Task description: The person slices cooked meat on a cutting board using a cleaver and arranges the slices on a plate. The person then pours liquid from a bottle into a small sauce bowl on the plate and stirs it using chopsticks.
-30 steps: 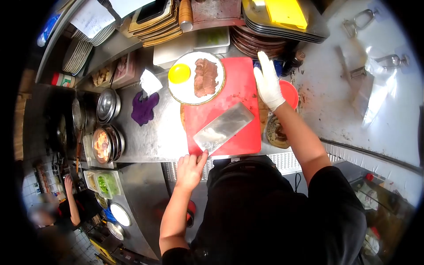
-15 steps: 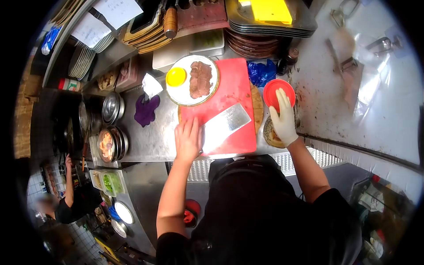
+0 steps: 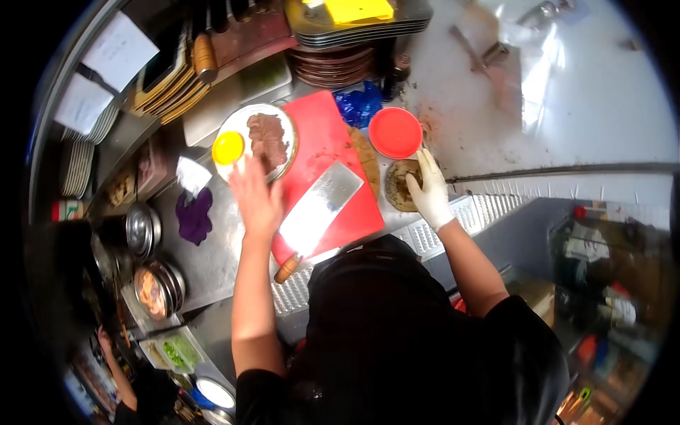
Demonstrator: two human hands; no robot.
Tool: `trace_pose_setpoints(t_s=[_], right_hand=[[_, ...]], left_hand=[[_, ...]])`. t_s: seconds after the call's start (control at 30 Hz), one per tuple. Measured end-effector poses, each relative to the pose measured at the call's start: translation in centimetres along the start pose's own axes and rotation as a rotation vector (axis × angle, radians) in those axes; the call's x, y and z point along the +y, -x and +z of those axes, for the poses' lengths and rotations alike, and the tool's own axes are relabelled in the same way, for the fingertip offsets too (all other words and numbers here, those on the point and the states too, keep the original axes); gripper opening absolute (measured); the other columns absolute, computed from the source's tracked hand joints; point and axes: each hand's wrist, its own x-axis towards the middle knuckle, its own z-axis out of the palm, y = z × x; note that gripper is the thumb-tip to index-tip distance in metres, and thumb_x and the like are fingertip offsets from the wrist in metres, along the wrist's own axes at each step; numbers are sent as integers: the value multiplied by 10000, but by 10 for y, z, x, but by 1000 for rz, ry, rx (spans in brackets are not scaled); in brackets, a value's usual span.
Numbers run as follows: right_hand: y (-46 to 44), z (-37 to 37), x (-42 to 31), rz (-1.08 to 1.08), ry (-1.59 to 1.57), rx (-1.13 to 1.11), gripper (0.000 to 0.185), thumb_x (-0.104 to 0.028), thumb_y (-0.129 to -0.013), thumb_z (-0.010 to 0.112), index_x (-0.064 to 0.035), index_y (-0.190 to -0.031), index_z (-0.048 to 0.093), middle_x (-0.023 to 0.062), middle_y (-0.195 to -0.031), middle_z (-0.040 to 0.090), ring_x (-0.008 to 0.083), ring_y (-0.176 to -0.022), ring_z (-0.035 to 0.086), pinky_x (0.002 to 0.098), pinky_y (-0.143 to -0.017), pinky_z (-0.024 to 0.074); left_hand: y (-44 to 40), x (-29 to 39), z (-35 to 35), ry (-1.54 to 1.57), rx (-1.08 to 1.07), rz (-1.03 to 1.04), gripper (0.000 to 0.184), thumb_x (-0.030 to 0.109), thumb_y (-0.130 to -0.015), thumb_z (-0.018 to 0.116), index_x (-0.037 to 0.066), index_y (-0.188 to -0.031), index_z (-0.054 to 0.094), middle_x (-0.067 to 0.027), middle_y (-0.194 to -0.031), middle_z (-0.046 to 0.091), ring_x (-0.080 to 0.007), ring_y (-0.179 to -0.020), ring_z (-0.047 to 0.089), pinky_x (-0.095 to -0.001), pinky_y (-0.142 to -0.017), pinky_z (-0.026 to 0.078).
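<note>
My bare left hand (image 3: pixel 256 202) is open, its fingers reaching over the near edge of a round white plate (image 3: pixel 234 118). Beside its fingertips sits a small yellow cup (image 3: pixel 227 147), next to sliced cooked meat (image 3: pixel 268 142). To the hand's right a cleaver (image 3: pixel 322 205) lies flat on a red cutting board (image 3: pixel 312 120), wooden handle toward me. My right hand (image 3: pixel 431 193), in a pale glove, is open at the right rim of a round container (image 3: pixel 401 170) with dark residue; whether it touches is unclear. Just beyond is a round red lid or dish (image 3: pixel 395 132).
A blue plastic bag (image 3: pixel 359 104) and a dark bottle (image 3: pixel 397 74) stand behind the board. A purple cloth (image 3: pixel 194 217) and metal bowls (image 3: pixel 144 230) are on the left. Stacked brown plates (image 3: pixel 333 67) line the back. Another person's arm (image 3: pixel 117 368) shows at lower left.
My left hand has left the cleaver and moved forward to the plate. My right hand has come off the red lid or dish, toward the round container. The whole view has shifted and turned.
</note>
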Motion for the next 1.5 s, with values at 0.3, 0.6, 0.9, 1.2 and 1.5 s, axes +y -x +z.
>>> trace_pose_setpoints(t_s=[0.3, 0.6, 0.9, 1.2, 1.5], right_hand=[[-74, 27, 37, 671, 116, 17, 613, -419, -936, 663, 34, -1349, 650, 299, -1287, 683, 417, -1245, 646, 444, -1079, 499], [-121, 68, 97, 1091, -537, -125, 283, -278, -988, 708, -29, -1121, 725, 142, -929, 737, 212, -686, 687, 317, -609, 585], [-106, 66, 101, 857, -389, -26, 252, -143, -952, 714, -30, -1177, 710, 158, -997, 722, 313, -824, 711, 393, -757, 613], [-79, 63, -5, -212, -58, 6, 343, -68, -915, 667, -52, -1253, 726, 191, -1223, 711, 363, -1143, 663, 431, -1033, 523], [-98, 95, -25, -540, -37, -249, 362, -59, -916, 640, -35, -1272, 703, 163, -1189, 694, 358, -1122, 642, 451, -961, 549]], left_hand=[[122, -52, -45, 173, -25, -135, 558, 193, -928, 722, -55, -1404, 567, -280, -1471, 523, -478, -1388, 449, -553, -1159, 368], [147, 26, -56, 135, -438, 133, 578, 78, -816, 731, 58, -1382, 619, -170, -1100, 602, -364, -1023, 592, -501, -934, 492], [151, 47, -70, 393, -409, -150, 640, 20, -828, 678, 20, -1459, 573, -175, -899, 603, -372, -832, 645, -499, -743, 553], [106, 85, -28, 379, -379, -285, 596, 20, -845, 658, -41, -1432, 577, -214, -945, 675, -397, -830, 684, -495, -777, 566], [174, 95, -51, 695, -426, -439, 561, 21, -880, 704, -22, -1426, 580, -121, -905, 651, -241, -736, 661, -358, -697, 566]])
